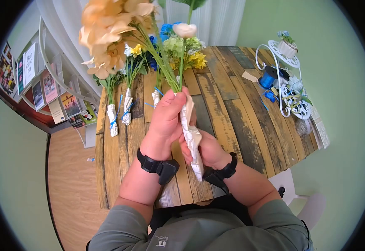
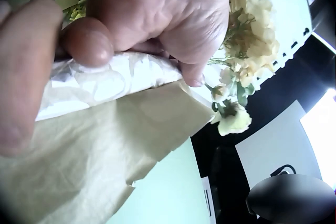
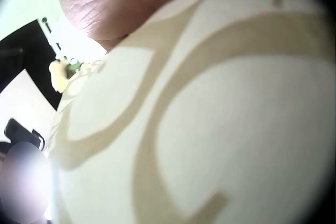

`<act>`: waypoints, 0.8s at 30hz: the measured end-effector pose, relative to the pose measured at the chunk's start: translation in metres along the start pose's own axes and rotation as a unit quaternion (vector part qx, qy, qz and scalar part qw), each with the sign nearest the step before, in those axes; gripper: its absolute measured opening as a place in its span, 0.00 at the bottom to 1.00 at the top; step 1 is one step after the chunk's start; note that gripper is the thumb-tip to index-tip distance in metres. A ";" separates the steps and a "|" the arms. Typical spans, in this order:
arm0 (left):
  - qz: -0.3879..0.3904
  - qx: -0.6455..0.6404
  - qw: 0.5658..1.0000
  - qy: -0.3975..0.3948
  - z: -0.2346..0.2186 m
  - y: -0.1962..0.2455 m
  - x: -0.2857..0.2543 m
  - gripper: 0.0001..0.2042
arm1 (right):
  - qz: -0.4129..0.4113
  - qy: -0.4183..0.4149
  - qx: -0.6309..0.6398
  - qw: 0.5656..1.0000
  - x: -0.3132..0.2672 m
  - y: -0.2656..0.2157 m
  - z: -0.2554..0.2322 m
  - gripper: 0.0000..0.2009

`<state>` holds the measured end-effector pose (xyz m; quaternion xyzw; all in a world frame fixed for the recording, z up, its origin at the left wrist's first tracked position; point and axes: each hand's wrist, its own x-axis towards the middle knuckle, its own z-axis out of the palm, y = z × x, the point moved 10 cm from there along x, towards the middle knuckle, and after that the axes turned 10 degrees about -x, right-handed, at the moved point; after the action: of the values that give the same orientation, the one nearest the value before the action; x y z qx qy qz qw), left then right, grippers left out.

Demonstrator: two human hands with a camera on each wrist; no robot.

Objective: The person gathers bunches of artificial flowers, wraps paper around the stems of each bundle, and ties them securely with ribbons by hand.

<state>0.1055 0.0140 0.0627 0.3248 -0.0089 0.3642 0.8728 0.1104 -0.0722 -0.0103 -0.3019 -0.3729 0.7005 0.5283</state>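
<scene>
My left hand (image 1: 164,119) grips the green stems (image 1: 162,62) of a bouquet at the top of its paper wrap. Large peach blooms (image 1: 109,31) and a white flower (image 1: 185,30) rise above that hand. Lower down, my right hand (image 1: 211,151) holds the patterned wrapping paper (image 1: 195,161), which narrows to a point below. In the left wrist view, a loose flap of paper (image 2: 100,150) shows its plain tan side, with fingers (image 2: 89,43) on the white patterned part. Swirl-printed paper (image 3: 236,124) fills most of the right wrist view, beside part of the hand (image 3: 121,3).
Several wrapped bouquets (image 1: 112,119) tied with blue ribbon lie at the left of the wooden table (image 1: 249,138). A blue ribbon spool (image 1: 267,78) and a white metal stand (image 1: 283,58) with a potted plant (image 1: 288,46) are at right. A magazine rack (image 1: 48,62) stands left.
</scene>
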 end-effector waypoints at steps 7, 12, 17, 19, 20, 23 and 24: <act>0.070 0.120 0.984 0.114 -0.021 0.007 0.003 0.07 | -0.095 0.122 -0.247 0.957 0.008 -0.001 -0.028 0.15; 0.017 -0.048 0.999 -0.004 0.008 0.001 0.004 0.11 | 0.005 0.060 -0.036 0.997 0.000 0.008 -0.012 0.13; -0.049 -0.235 0.961 -0.137 0.023 -0.002 0.001 0.17 | 0.059 -0.095 0.145 0.983 -0.011 0.004 0.022 0.17; -0.061 -0.265 0.948 -0.163 0.024 -0.003 -0.001 0.18 | 0.058 -0.152 0.179 0.970 -0.013 0.006 0.030 0.18; -0.066 -0.282 0.940 -0.183 0.025 -0.003 -0.001 0.18 | 0.061 -0.166 0.190 0.966 -0.013 0.008 0.033 0.18; -0.057 -0.254 0.952 -0.159 0.026 -0.001 -0.001 0.18 | 0.045 -0.155 0.163 0.973 -0.009 0.011 0.026 0.18; -0.043 -0.208 0.970 -0.115 0.022 0.001 0.000 0.18 | 0.025 -0.130 0.125 0.983 -0.006 0.009 0.020 0.17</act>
<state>0.1095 0.0022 0.0804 0.1763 -0.1708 0.2767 0.9291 0.0909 -0.0835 -0.0074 -0.1495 -0.3404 0.7876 0.4914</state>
